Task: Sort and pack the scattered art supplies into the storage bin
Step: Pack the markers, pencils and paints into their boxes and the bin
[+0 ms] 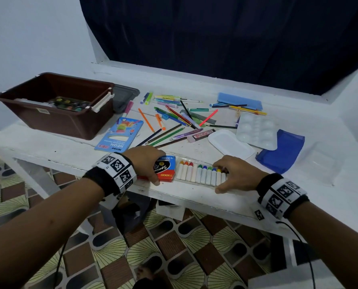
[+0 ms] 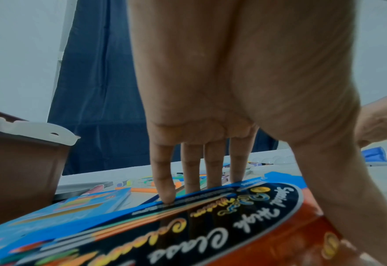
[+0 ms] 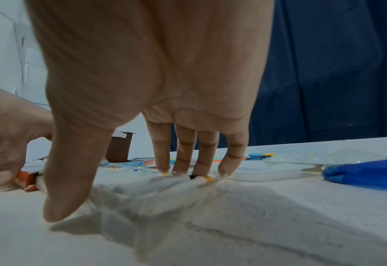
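Note:
A red, blue and black crayon box (image 1: pixel 167 170) lies near the table's front edge. My left hand (image 1: pixel 148 163) grips it, fingers over its far edge (image 2: pixel 165 194) and thumb on the near side. Right of it sits a clear tray of white pastels with coloured tips (image 1: pixel 199 174). My right hand (image 1: pixel 236 174) holds that tray's right end, with fingertips (image 3: pixel 226 169) on the far rim and the thumb (image 3: pixel 58 207) at the near rim. The brown storage bin (image 1: pixel 55 119) stands at the back left and holds a paint set (image 1: pixel 69 103).
A blue neon pencil box (image 1: pixel 119 135) lies beside the bin. Several loose pencils and markers (image 1: pixel 173 117) cover the table's middle. At the right are a white palette (image 1: pixel 257 130), a white lid (image 1: pixel 230 143), a blue pouch (image 1: pixel 282 151) and a clear plastic cover (image 1: pixel 320 163).

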